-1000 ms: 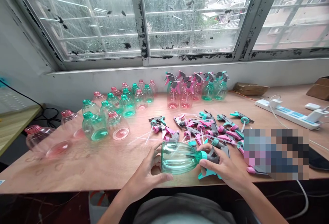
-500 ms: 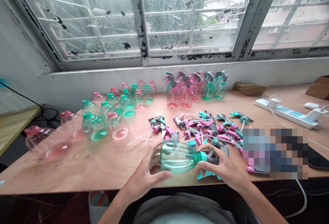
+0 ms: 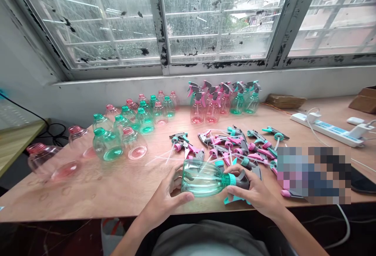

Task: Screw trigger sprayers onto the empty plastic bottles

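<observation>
A clear green bottle [image 3: 202,178] lies on its side in the air above the table's front edge, neck to the right. Around its base curl the fingers and thumb of my left hand [image 3: 164,195]. A grey and turquoise trigger spray head [image 3: 241,181] sits on the bottle's neck, and my right hand [image 3: 258,193] is closed around it. Behind and beneath the bottle lies a pile of loose pink, turquoise and grey spray heads [image 3: 230,144], some with thin clear tubes. Part of the trigger is hidden by my right fingers.
Several open green and pink bottles [image 3: 146,120] stand at the left and back. Against the wall is a group of bottles with spray heads fitted [image 3: 212,109]. To the right lie a white power strip [image 3: 326,129] with cables and a brown packet [image 3: 284,101]. A blurred patch covers the right front.
</observation>
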Tool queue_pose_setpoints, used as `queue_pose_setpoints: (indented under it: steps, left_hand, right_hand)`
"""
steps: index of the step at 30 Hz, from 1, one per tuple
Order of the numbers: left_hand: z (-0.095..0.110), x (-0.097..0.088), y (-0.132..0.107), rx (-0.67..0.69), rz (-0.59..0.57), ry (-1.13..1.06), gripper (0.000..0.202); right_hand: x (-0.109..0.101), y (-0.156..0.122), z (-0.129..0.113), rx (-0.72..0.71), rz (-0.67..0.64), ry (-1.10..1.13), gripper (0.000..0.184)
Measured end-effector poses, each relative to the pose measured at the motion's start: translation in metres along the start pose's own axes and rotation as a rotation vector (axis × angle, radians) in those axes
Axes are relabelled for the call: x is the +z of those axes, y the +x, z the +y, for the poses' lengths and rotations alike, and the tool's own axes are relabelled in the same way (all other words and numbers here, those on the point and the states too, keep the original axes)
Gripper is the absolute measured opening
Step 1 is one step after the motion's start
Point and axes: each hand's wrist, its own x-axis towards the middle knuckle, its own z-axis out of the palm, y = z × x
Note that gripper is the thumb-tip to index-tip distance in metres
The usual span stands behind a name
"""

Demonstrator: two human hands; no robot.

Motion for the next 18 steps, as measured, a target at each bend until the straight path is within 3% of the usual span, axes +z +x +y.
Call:
queue_pose_setpoints:
  steps: [11, 18]
  left_hand:
    - [0.0006, 0.0009, -0.0008, -0.023, 0.012, -0.002, 0.074]
    - [0.0065, 0.0018, 0.0011, -0.017, 0.022, 0.052, 0.074]
  right_hand:
    - [0.0004, 0.0001, 0.0038, -0.071, 0.027, 0.006, 0.030]
    - [0.0017, -0.0002, 0.0023, -0.063, 0.052, -0.006, 0.035]
